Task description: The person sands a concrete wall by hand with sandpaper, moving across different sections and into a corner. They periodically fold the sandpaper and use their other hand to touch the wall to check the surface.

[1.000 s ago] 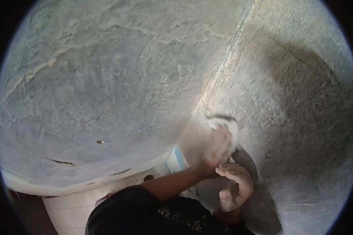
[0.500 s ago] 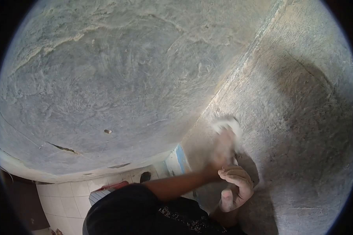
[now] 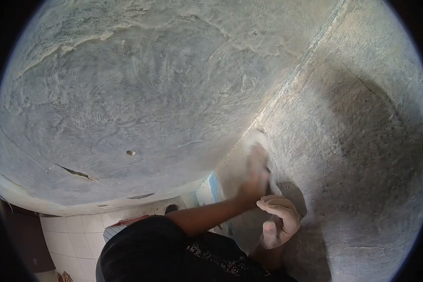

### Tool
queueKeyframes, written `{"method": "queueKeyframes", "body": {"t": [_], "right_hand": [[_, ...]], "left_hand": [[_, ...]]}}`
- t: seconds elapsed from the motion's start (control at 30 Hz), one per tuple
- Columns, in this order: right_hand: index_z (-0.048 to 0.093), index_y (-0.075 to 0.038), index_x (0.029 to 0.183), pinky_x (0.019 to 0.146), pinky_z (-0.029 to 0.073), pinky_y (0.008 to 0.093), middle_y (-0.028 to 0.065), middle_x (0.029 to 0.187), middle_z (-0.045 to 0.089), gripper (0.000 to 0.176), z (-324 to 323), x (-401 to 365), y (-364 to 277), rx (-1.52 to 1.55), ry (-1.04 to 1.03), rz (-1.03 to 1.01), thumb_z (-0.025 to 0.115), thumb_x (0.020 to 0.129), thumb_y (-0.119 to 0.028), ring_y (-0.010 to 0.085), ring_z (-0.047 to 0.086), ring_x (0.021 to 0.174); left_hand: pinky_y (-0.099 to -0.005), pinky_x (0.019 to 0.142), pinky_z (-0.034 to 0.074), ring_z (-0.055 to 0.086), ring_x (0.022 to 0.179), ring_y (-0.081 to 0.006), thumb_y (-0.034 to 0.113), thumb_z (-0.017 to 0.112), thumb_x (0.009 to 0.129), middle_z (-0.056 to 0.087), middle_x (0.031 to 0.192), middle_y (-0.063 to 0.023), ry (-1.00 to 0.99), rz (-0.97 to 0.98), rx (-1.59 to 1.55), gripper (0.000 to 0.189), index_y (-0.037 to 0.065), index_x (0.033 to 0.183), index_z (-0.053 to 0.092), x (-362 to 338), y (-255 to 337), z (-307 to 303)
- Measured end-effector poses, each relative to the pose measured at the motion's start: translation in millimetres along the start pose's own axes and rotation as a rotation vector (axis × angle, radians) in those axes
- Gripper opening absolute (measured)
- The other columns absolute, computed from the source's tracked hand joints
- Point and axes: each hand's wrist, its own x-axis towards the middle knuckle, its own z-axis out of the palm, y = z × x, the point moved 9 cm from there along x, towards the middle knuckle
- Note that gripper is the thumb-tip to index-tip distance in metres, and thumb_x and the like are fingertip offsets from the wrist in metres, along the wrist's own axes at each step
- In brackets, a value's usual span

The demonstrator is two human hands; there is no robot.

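Note:
My left hand [image 3: 257, 171], blurred by motion, presses a whitish sheet [image 3: 257, 137] against the rough grey wall [image 3: 357, 155] on the right, close to the corner line. Blur hides the sheet's exact kind and edges. Lower down, my right hand [image 3: 281, 221] hovers in front of the same wall, coated in pale dust. Its fingers are loosely bent, with a gap between them and the thumb, and nothing shows inside it.
A second grey wall [image 3: 141, 103] fills the left, with a small hole [image 3: 131, 152] and a crack [image 3: 75, 172]. Blue paint [image 3: 215, 187] marks the corner's lower part. Pale floor tiles [image 3: 73, 239] and a dark brown panel [image 3: 23, 239] lie at lower left.
My left hand has slid with the whitish sheet up and left along the wall, nearer the corner. My right hand has shifted slightly left and keeps its bent shape.

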Motion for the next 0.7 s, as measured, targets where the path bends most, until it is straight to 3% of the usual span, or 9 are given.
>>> {"method": "queueKeyframes", "body": {"t": [0.13, 0.17, 0.2, 0.27, 0.3, 0.37, 0.47, 0.63, 0.7], "right_hand": [[0.061, 0.002, 0.091, 0.066, 0.053, 0.0360, 0.0145, 0.075, 0.066, 0.042, -4.0, -4.1, -1.2, 0.004, 0.027, -0.031, 0.060, 0.090, -0.041, 0.0239, 0.064, 0.070], [0.061, 0.002, 0.091, 0.064, 0.053, 0.0356, 0.0143, 0.075, 0.066, 0.041, -5.6, -2.9, -3.8, -0.049, 0.026, -0.062, 0.059, 0.091, -0.040, 0.0229, 0.063, 0.068], [0.061, 0.002, 0.091, 0.064, 0.053, 0.0356, 0.0143, 0.075, 0.066, 0.041, -6.1, -3.2, -5.1, -0.050, 0.019, -0.053, 0.059, 0.091, -0.040, 0.0229, 0.063, 0.068], [0.060, 0.002, 0.091, 0.062, 0.053, 0.0354, 0.0144, 0.075, 0.066, 0.040, -5.2, 1.0, -10.3, 0.015, 0.025, -0.097, 0.060, 0.091, -0.038, 0.0224, 0.062, 0.067], [0.060, 0.002, 0.090, 0.061, 0.053, 0.0354, 0.0147, 0.074, 0.065, 0.039, -4.8, -0.7, -9.1, 0.071, 0.030, -0.096, 0.060, 0.091, -0.036, 0.0230, 0.062, 0.068], [0.060, 0.002, 0.090, 0.061, 0.053, 0.0360, 0.0146, 0.074, 0.065, 0.039, -4.0, -2.7, -5.4, 0.033, 0.035, -0.098, 0.060, 0.091, -0.036, 0.0233, 0.063, 0.068], [0.060, 0.002, 0.089, 0.061, 0.054, 0.0364, 0.0141, 0.074, 0.065, 0.038, -6.4, -4.0, -7.5, 0.020, 0.031, -0.092, 0.060, 0.091, -0.036, 0.0234, 0.063, 0.068], [0.061, 0.002, 0.088, 0.062, 0.054, 0.0358, 0.0135, 0.075, 0.065, 0.037, -4.7, -2.7, -6.1, 0.042, 0.043, -0.081, 0.060, 0.091, -0.036, 0.0235, 0.063, 0.068], [0.061, 0.002, 0.088, 0.063, 0.054, 0.0357, 0.0137, 0.075, 0.065, 0.038, -4.9, 0.3, -10.6, 0.037, 0.051, -0.102, 0.060, 0.091, -0.036, 0.0237, 0.064, 0.068]], "left_hand": [[-0.0496, 0.115, 0.016, 0.020, 0.141, -0.0436, 0.024, 0.043, 0.093, 0.019, 0.152, -0.0296, -0.125, -0.006, 0.083, 0.061, -0.009, 0.142, 0.028, 0.6, -2.8, -3.4], [-0.0488, 0.116, 0.013, 0.017, 0.143, -0.0432, 0.025, 0.041, 0.094, 0.018, 0.153, -0.0287, -0.231, -0.149, -0.357, 0.061, -0.009, 0.143, 0.027, 0.1, -3.6, -64.2], [-0.0519, 0.116, 0.010, 0.016, 0.143, -0.0444, 0.025, 0.040, 0.094, 0.018, 0.152, -0.0303, 0.529, -0.038, -0.187, 0.061, -0.009, 0.143, 0.027, -10.5, -28.8, -6.3], [-0.0544, 0.115, 0.014, 0.018, 0.141, -0.0467, 0.022, 0.041, 0.093, 0.020, 0.150, -0.0335, 0.671, -0.276, -0.606, 0.059, -0.010, 0.141, 0.031, -9.2, -64.3, -64.2], [-0.0544, 0.115, 0.014, 0.018, 0.141, -0.0467, 0.022, 0.041, 0.093, 0.020, 0.150, -0.0335, 0.671, -0.267, -0.600, 0.059, -0.010, 0.141, 0.031, -12.3, -59.3, -72.5], [-0.0558, 0.114, 0.012, 0.018, 0.140, -0.0496, 0.019, 0.040, 0.093, 0.019, 0.148, -0.0368, 0.573, 0.248, 0.483, 0.059, -0.010, 0.142, 0.027, -18.9, 21.3, -69.7], [-0.0466, 0.116, 0.020, 0.021, 0.142, -0.0402, 0.015, 0.038, 0.094, 0.018, 0.153, -0.0269, 0.606, -0.086, -0.061, 0.055, 0.000, 0.145, 0.026, -14.6, -36.1, -35.8], [-0.0520, 0.115, 0.008, 0.010, 0.142, -0.0491, 0.018, 0.034, 0.099, 0.016, 0.151, -0.0325, 0.222, 0.099, -0.253, 0.054, -0.008, 0.144, 0.023, -18.0, 7.8, -52.2], [-0.0528, 0.115, 0.010, 0.011, 0.141, -0.0496, 0.022, 0.032, 0.100, 0.016, 0.151, -0.0323, 0.448, -0.004, -0.386, 0.054, -0.008, 0.144, 0.023, -8.9, -34.3, -28.6]]}}
